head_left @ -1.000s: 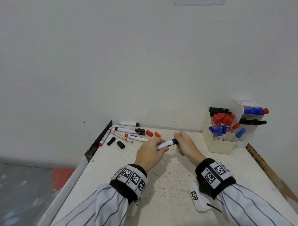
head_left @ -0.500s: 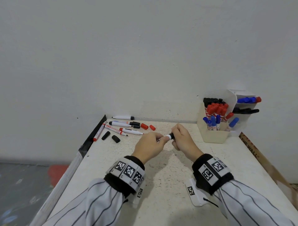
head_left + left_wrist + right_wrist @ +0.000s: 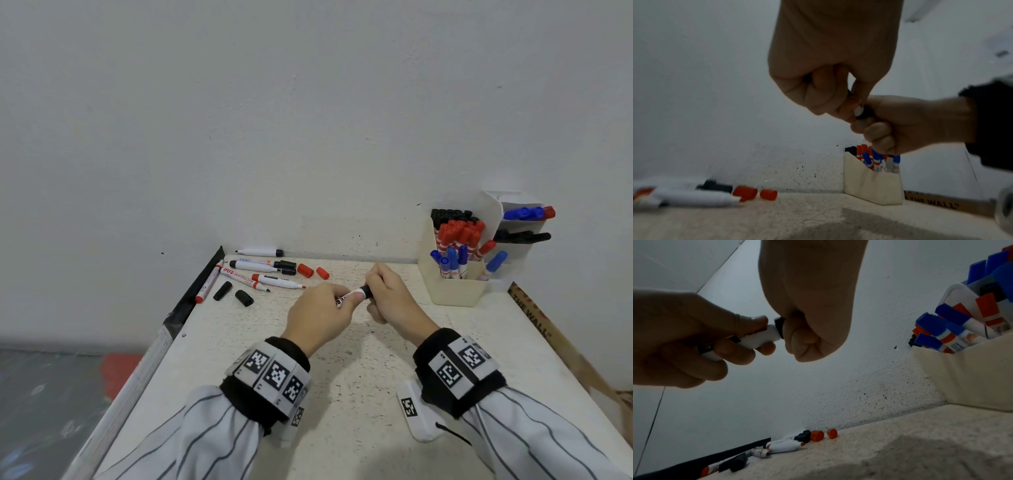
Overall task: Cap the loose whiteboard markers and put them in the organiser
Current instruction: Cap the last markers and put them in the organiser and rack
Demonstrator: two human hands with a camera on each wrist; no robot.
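**Speckled table, marker held mid-air**

White marker (image 3: 352, 295) gripped by left hand (image 3: 320, 313); right hand (image 3: 390, 298) pinches its black cap (image 3: 780, 327). Loose markers (image 3: 260, 270), caps (image 3: 311, 270) back-left; organiser (image 3: 452, 291) back-right against wall; table (image 3: 342, 394) bare near front edge.

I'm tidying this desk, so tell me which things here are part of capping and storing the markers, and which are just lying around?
Part of the job:
- white whiteboard marker with black cap, held by left hand and right hand
- uncapped markers
- loose red caps and black caps
- cream plastic organiser

Just lying about:
- brown printed cardboard strip
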